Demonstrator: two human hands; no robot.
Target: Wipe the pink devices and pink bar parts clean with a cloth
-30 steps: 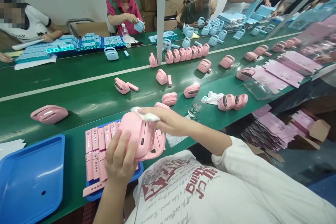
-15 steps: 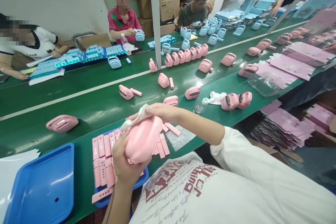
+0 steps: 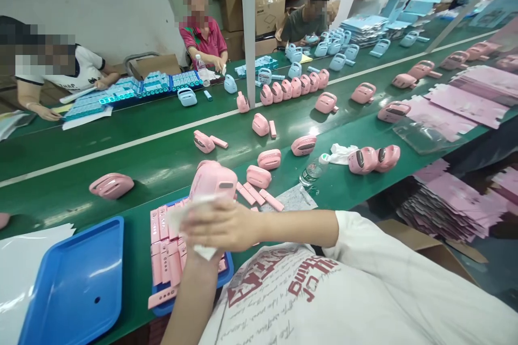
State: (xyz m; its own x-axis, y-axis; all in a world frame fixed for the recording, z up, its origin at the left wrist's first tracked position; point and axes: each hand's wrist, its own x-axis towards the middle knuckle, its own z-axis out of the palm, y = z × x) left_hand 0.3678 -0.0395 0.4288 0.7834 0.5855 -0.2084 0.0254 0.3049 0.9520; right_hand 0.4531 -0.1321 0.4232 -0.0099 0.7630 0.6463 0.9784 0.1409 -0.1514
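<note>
Over the tray of pink parts, a pink plastic device [image 3: 214, 180] with a rounded body is held up. My left hand [image 3: 207, 263] grips it from below, its fingers mostly hidden behind my other hand. In front of the device, my right hand [image 3: 224, 223] presses a white cloth [image 3: 178, 218], fingers together and slightly blurred. Beneath both hands lie rows of pink stick-shaped pieces [image 3: 164, 250], some with round buttons, in a blue tray [image 3: 164, 310]. A few loose pink sticks [image 3: 254, 194] lie just right of the tray.
An empty-looking blue tray [image 3: 76, 280] lies at left. Several pink handled devices [image 3: 111, 186] stand along the green bench [image 3: 154, 156]. A plastic bottle [image 3: 313, 170] and crumpled tissue [image 3: 343, 153] are right of centre. A white post [image 3: 248, 32] rises mid-bench; co-workers sit opposite with blue devices.
My right hand has moved down with the cloth, from the device's top to its near side, now covering my left hand. The device has turned and moved slightly up. The view has shifted a little.
</note>
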